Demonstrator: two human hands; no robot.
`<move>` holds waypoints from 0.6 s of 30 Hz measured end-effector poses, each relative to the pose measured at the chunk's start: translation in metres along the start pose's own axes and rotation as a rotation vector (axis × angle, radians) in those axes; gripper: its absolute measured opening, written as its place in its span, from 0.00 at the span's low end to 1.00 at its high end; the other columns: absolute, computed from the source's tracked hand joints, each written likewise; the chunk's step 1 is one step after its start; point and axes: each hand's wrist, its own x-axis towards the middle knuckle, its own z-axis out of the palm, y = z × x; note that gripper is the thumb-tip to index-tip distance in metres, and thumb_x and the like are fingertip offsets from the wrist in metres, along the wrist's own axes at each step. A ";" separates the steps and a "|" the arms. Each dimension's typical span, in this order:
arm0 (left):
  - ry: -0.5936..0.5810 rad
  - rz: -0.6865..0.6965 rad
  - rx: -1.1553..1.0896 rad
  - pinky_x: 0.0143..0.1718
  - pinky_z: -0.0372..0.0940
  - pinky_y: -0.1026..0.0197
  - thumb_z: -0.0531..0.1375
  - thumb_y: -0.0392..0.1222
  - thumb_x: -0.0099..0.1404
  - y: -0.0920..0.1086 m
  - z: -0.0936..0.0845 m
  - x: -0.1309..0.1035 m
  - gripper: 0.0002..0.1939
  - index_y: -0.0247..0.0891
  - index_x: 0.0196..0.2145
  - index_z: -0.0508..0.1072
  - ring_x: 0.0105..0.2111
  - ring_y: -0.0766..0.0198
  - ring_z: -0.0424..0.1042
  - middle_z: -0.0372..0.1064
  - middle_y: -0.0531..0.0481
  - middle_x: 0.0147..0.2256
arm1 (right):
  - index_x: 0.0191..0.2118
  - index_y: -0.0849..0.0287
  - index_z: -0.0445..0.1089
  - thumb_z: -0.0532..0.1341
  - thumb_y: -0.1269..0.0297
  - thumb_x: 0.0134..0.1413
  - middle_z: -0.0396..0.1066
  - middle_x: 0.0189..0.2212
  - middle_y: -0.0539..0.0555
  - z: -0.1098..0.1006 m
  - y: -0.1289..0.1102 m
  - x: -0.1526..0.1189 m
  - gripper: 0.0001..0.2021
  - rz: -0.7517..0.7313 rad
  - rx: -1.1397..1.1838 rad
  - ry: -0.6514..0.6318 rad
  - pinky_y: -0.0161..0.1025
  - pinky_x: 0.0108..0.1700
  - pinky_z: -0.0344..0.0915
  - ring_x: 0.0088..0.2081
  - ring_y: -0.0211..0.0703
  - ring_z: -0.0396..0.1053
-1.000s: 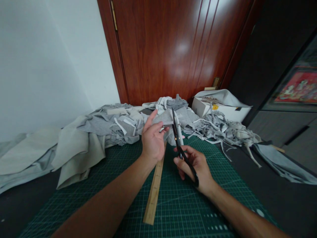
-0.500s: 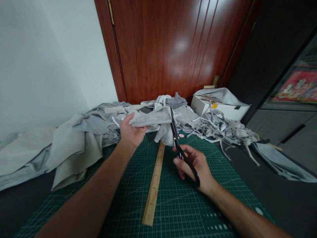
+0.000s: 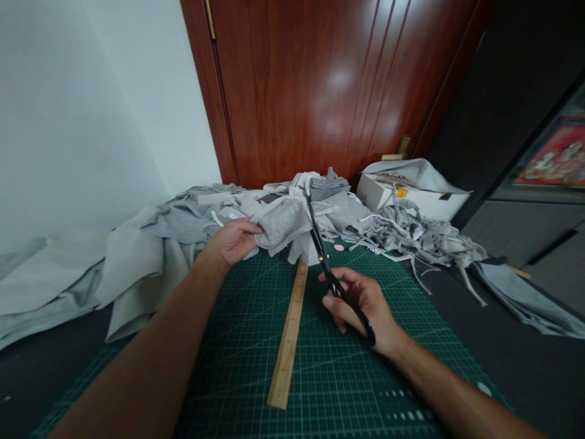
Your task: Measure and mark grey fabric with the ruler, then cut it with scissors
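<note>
My left hand [image 3: 236, 239] pinches the left edge of a light grey cloth piece [image 3: 284, 221], which is held up above the far part of the green cutting mat [image 3: 247, 341]. Black scissors [image 3: 325, 262] are in my right hand [image 3: 359, 302], with fingers through and around the handles. Their blades point away from me and lie against the right side of the cloth. Part of the cloth hangs below the blades, over the far end of a wooden ruler [image 3: 287, 341]. The blade tips are hard to tell apart from the cloth behind.
Grey and white fabric pieces [image 3: 183, 213] are heaped along the wall and door. A white box [image 3: 415, 198] stands at the back right, with tangled grey strips [image 3: 415, 235] before it. Folded grey cloth [image 3: 525, 299] lies at the far right.
My left hand has turned palm down and moved slightly left; the cloth between hand and scissors now hangs wider. The scissors tips have shifted left. The view has tilted slightly.
</note>
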 end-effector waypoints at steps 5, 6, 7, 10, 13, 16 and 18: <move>-0.115 -0.014 0.065 0.53 0.73 0.39 0.59 0.29 0.55 0.003 0.010 -0.008 0.23 0.29 0.49 0.78 0.46 0.41 0.81 0.82 0.39 0.41 | 0.47 0.61 0.70 0.72 0.55 0.53 0.64 0.20 0.41 0.000 -0.002 0.000 0.21 0.026 -0.002 -0.001 0.29 0.16 0.55 0.15 0.29 0.58; -0.149 -0.008 0.118 0.50 0.75 0.42 0.61 0.33 0.59 0.003 0.013 -0.009 0.17 0.30 0.45 0.80 0.44 0.43 0.81 0.82 0.39 0.40 | 0.47 0.61 0.70 0.73 0.55 0.52 0.64 0.20 0.41 0.000 -0.002 0.000 0.21 0.034 -0.005 -0.003 0.29 0.16 0.55 0.15 0.29 0.58; -0.178 -0.003 0.178 0.46 0.76 0.47 0.63 0.37 0.61 0.001 0.016 -0.011 0.12 0.31 0.42 0.80 0.40 0.46 0.81 0.81 0.40 0.37 | 0.47 0.61 0.70 0.73 0.55 0.52 0.64 0.20 0.41 0.000 -0.002 0.000 0.22 0.043 -0.008 -0.006 0.29 0.16 0.55 0.15 0.29 0.57; -0.224 -0.015 0.312 0.33 0.72 0.61 0.69 0.37 0.62 -0.006 0.028 -0.015 0.06 0.31 0.33 0.80 0.29 0.60 0.77 0.79 0.43 0.30 | 0.47 0.61 0.70 0.74 0.56 0.51 0.64 0.20 0.41 0.001 -0.001 0.000 0.22 0.069 -0.016 -0.013 0.29 0.16 0.55 0.15 0.29 0.57; -0.249 -0.044 0.338 0.33 0.70 0.63 0.70 0.33 0.60 -0.015 0.038 -0.019 0.05 0.30 0.29 0.78 0.27 0.65 0.74 0.76 0.46 0.28 | 0.46 0.60 0.70 0.74 0.57 0.49 0.65 0.21 0.41 0.002 0.000 0.000 0.23 0.088 -0.016 -0.006 0.29 0.16 0.55 0.15 0.29 0.57; -0.253 -0.061 0.330 0.38 0.72 0.61 0.69 0.32 0.61 -0.020 0.044 -0.021 0.03 0.30 0.31 0.79 0.31 0.64 0.76 0.78 0.45 0.31 | 0.47 0.60 0.70 0.75 0.57 0.48 0.65 0.21 0.41 0.001 0.001 0.000 0.23 0.098 -0.017 0.008 0.29 0.15 0.55 0.15 0.30 0.57; -0.257 -0.096 0.318 0.40 0.73 0.58 0.67 0.33 0.64 -0.022 0.046 -0.021 0.03 0.29 0.34 0.80 0.32 0.60 0.78 0.79 0.42 0.33 | 0.47 0.60 0.70 0.75 0.57 0.48 0.65 0.21 0.41 0.001 0.001 0.000 0.23 0.096 -0.019 0.014 0.30 0.15 0.55 0.15 0.30 0.58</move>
